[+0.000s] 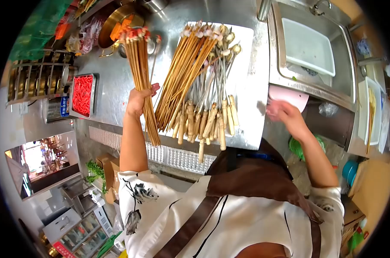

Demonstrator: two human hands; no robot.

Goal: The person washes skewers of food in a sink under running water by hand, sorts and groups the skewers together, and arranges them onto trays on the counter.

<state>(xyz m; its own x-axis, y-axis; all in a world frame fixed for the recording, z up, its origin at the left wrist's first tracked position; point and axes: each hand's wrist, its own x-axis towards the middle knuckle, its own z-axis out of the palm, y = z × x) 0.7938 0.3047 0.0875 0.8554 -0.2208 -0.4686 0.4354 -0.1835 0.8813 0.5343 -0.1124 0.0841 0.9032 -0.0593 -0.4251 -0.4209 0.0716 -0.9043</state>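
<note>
My left hand (139, 99) is closed around a thick bundle of thin wooden skewers (140, 69), which have red and white pieces at their upper tips. Just right of that bundle, more wooden skewers (180, 71) with pale tips lie on a white board (245, 86). Beside them on the board rest metal skewers (218, 77) with wooden handles (212, 120) that point toward my body. Off the board's right edge, my right hand (285, 112) hangs near the sink front, blurred, with its fingers partly together; whether it holds anything is unclear.
A metal tray of red strips (82, 95) is at the left, below a golden pot (106, 32) holding orange pieces. At the right, a sink (277, 64) holds a white basin (309, 45). Farther right, a white tub (372, 81) contains more skewers.
</note>
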